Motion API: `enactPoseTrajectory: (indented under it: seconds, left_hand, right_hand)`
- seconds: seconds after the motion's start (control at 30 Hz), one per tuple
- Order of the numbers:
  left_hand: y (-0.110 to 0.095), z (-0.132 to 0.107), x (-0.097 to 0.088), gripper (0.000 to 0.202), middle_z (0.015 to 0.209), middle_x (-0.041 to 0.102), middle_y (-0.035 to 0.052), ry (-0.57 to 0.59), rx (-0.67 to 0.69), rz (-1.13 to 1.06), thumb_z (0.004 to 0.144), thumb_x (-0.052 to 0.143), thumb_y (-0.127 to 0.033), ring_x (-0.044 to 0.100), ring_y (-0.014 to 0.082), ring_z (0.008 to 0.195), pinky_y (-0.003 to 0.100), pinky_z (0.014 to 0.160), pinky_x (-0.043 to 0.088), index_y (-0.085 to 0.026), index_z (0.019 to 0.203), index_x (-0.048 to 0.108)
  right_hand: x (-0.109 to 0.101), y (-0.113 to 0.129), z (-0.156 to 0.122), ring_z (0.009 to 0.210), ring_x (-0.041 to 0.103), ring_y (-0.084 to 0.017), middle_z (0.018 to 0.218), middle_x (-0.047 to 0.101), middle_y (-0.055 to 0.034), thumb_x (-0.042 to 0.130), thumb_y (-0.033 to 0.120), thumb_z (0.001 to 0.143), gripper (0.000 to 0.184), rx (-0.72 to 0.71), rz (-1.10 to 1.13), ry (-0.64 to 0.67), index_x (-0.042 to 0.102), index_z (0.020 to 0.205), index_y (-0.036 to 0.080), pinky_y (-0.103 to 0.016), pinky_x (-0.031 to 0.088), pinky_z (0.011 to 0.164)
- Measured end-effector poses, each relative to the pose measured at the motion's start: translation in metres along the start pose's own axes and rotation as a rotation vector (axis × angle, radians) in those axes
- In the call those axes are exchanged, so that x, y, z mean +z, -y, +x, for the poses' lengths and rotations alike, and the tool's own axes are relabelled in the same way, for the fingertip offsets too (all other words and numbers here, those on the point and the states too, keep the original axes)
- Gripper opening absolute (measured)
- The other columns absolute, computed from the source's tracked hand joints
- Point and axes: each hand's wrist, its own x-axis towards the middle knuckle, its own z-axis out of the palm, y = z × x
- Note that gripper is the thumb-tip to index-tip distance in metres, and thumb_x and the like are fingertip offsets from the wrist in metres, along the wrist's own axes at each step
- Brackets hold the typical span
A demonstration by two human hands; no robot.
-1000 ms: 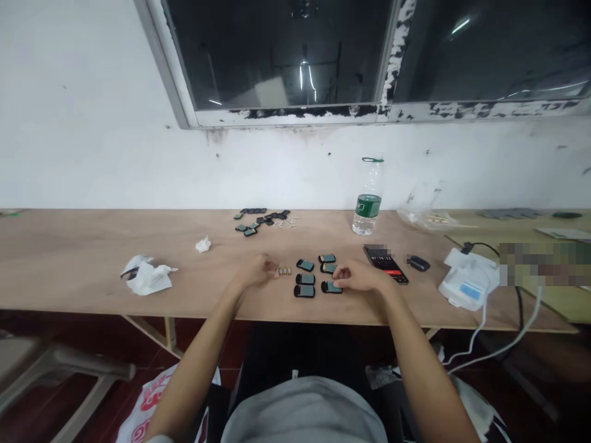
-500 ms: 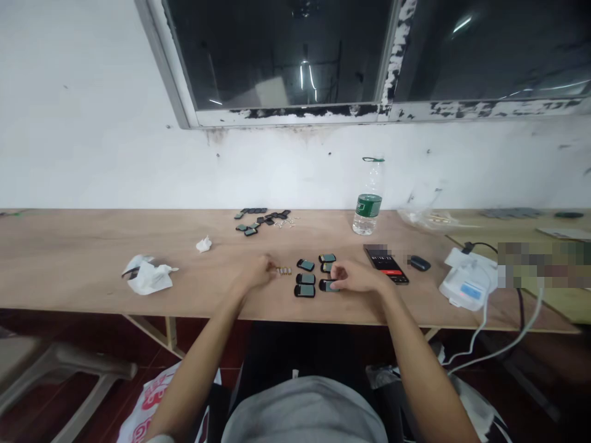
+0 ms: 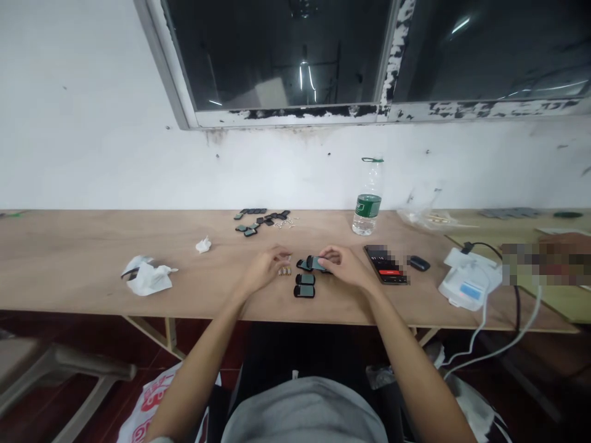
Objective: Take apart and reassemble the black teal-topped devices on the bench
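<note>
Left of the black smartphone (image 3: 385,265), the right hand (image 3: 344,266) firmly pinches a teal-faced black case (image 3: 314,263) at its edge, while the left hand (image 3: 265,271) curls just beside small brass parts (image 3: 285,271), its grip unclear.

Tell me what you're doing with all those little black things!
A person is sitting at a plywood table, working with both bare hands. Their right hand is on a small black piece with a teal face, and seems to be holding it. Their left hand is right beside a few tiny gold-coloured bits. Two more black pieces lie close by, and a scattered group of small dark pieces sits farther back on the table.
</note>
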Motion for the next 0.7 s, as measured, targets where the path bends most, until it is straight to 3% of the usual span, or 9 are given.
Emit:
enactPoseTrajectory:
  seconds: [0.17, 0.33, 0.47, 0.7]
  left_hand:
    - [-0.027, -0.003, 0.01, 0.027, 0.114, 0.066, 0.0086, -0.012, 0.088, -0.08, 0.096, 0.056, -0.03, 0.067, 0.0206, 0.093, 0.035, 0.089, 0.054, -0.02, 0.117, 0.068]
    - [-0.032, -0.002, 0.016, 0.029, 0.114, 0.065, 0.0096, -0.005, 0.136, -0.077, 0.096, 0.056, -0.03, 0.064, 0.0232, 0.103, 0.035, 0.091, 0.055, -0.023, 0.12, 0.07]
    - [-0.03, -0.003, 0.018, 0.028, 0.116, 0.065, 0.0097, -0.01, 0.143, -0.047, 0.095, 0.059, -0.031, 0.066, 0.0236, 0.105, 0.036, 0.091, 0.057, -0.024, 0.118, 0.073]
    - [-0.027, -0.004, 0.022, 0.021, 0.117, 0.074, 0.0087, -0.053, -0.001, -0.198, 0.085, 0.072, -0.033, 0.067, 0.0291, 0.113, 0.042, 0.098, 0.056, -0.022, 0.101, 0.08]
  right_hand:
    - [0.015, 0.0, 0.004, 0.084, 0.069, -0.021, 0.093, 0.073, -0.0085, 0.07, 0.042, 0.08, 0.028, 0.018, 0.092, -0.01, 0.065, 0.092, 0.017, -0.033, 0.054, 0.077]
    - [0.014, 0.007, 0.001, 0.079, 0.068, -0.02, 0.091, 0.072, -0.0077, 0.071, 0.047, 0.08, 0.033, 0.041, 0.107, -0.003, 0.066, 0.092, 0.017, -0.03, 0.053, 0.068]
    - [0.012, 0.01, 0.0, 0.079, 0.068, -0.02, 0.09, 0.073, -0.0079, 0.073, 0.049, 0.079, 0.035, 0.037, 0.131, 0.001, 0.069, 0.092, 0.016, -0.031, 0.054, 0.07]
    - [0.015, 0.012, -0.001, 0.083, 0.07, -0.022, 0.092, 0.075, -0.0092, 0.075, 0.049, 0.077, 0.036, 0.037, 0.159, 0.02, 0.07, 0.091, 0.016, -0.034, 0.055, 0.075]
